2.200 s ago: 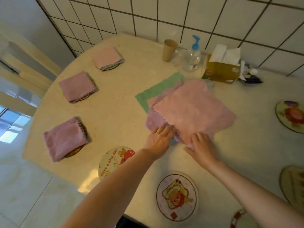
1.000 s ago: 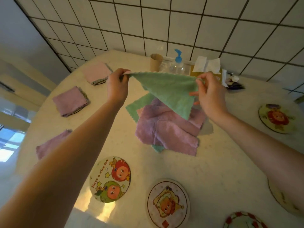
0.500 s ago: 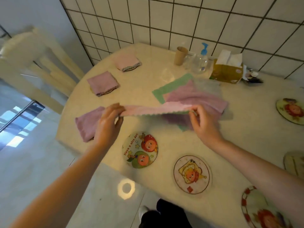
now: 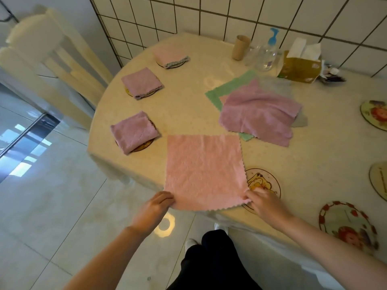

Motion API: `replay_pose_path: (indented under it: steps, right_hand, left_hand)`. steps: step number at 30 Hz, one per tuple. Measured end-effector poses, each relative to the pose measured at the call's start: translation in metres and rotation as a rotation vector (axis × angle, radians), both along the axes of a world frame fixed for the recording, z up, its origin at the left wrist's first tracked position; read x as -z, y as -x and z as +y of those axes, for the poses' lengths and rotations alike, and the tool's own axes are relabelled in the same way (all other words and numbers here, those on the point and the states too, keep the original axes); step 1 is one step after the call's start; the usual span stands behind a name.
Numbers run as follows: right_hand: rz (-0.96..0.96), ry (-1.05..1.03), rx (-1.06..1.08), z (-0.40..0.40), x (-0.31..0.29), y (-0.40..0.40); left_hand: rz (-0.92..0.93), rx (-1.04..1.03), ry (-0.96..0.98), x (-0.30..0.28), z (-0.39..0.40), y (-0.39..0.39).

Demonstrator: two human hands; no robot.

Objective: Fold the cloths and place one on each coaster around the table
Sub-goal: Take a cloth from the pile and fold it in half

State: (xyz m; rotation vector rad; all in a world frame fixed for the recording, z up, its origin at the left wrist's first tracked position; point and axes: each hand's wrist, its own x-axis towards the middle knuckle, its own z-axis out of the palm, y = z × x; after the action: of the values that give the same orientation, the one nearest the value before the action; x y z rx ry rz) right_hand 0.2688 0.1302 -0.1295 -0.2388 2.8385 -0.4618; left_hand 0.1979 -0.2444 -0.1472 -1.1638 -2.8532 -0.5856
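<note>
Scanning from the left of the pink cloth (image 4: 204, 170), which lay spread flat at the near edge of the counter (image 4: 314, 155), I counted three folded cloths already on coasters: the nearest one (image 4: 134, 131) just left of it, a second (image 4: 142, 82) beyond that, and a third (image 4: 170, 57) farthest back. The left hand (image 4: 154, 210) pinched the pink cloth's near left corner, its grip closed on the fabric; the right hand (image 4: 265, 203) pinched the near right corner the same way. That cloth was unfolded and overhung the counter edge a little. Its right side partly covered a cartoon coaster (image 4: 268, 183), and I could not tell whether another coaster lay hidden beneath it. Behind and right of the pink cloth sat a loose pile (image 4: 259, 114) of purple, green and grey cloths, not yet folded. Further right, bare coasters (image 4: 374, 115) waited, so I judged the job under half done. Behind the pile stood a cup (image 4: 240, 48), pump bottle (image 4: 270, 53) and tissue box (image 4: 299, 68), none obstructing.
</note>
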Motion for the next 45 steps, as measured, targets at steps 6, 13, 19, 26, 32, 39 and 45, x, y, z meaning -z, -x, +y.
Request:
replay_pose_path:
  steps: [6, 13, 19, 26, 32, 39, 45]
  right_hand:
    - [-0.032, 0.237, 0.264, 0.001, -0.02, 0.015]
    - [0.044, 0.651, 0.643, 0.006, -0.047, 0.086]
    - [-0.021, 0.747, 0.805, 0.018, -0.02, 0.158]
    - [-0.135, 0.749, 0.898, 0.025, 0.013, 0.198]
    - [-0.188, 0.704, 0.906, 0.03, 0.019, 0.207]
    - [-0.213, 0.668, 0.909, 0.029, 0.017, 0.212]
    - [-0.221, 0.632, 0.899, 0.026, 0.014, 0.211]
  left_hand:
    - [-0.411, -0.296, -0.166, -0.022, 0.01, 0.02]
    - [-0.741, -0.74, -0.577, -0.047, 0.03, 0.091]
    - [-0.822, -0.985, -0.746, -0.036, 0.056, 0.148]
    - [-0.718, -1.015, -0.608, -0.021, 0.07, 0.178]
    - [-0.702, -1.008, -0.547, -0.014, 0.073, 0.187]
    - [-0.704, -1.049, -0.463, -0.011, 0.076, 0.196]
    - [-0.658, -1.045, -0.386, -0.012, 0.078, 0.191]
